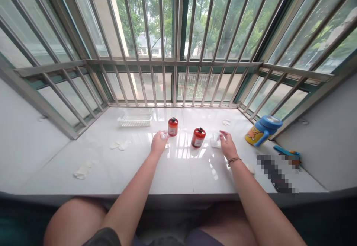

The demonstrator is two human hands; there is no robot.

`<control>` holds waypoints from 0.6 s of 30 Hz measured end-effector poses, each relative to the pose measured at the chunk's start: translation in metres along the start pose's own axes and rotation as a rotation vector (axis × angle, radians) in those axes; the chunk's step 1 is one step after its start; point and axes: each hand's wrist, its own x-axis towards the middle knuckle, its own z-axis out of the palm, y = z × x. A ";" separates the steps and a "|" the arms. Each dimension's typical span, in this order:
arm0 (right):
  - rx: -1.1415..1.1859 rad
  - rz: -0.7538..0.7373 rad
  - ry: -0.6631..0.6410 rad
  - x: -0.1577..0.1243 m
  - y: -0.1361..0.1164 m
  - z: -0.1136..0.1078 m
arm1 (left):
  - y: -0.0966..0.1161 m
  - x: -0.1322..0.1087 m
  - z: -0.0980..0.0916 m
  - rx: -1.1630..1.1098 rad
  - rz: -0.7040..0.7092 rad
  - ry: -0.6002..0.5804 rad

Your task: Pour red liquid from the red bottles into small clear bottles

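Note:
Two red bottles with dark tops and pale labels stand upright on the white sill. The farther bottle (173, 127) is just right of my left hand (158, 143). That hand's fingers are closed around a small whitish thing (163, 136) that I cannot identify. Close to the middle stands the nearer bottle (198, 139), apart from both hands. To its right, my right hand (228, 145) has its fingers bent around the edge of a clear, whitish object (215, 140). What kind of thing this is does not show clearly.
A white mesh basket (136, 118) sits at the back left. Crumpled white pieces (83, 171) lie on the sill (111, 181). At right are a blue-and-yellow mug (263, 130), a blue tool-like item (284, 151) and a dark pixelated object. Metal window bars (174, 64) rise behind.

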 end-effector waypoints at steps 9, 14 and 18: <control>0.158 -0.431 0.068 -0.038 -0.149 0.036 | -0.011 -0.016 -0.008 0.018 0.102 -0.019; 0.176 -0.262 -0.157 -0.005 -0.206 0.140 | -0.013 -0.052 -0.034 0.070 0.112 0.013; 0.239 -0.073 -0.200 0.031 -0.207 0.211 | -0.016 -0.078 -0.053 0.106 0.080 0.060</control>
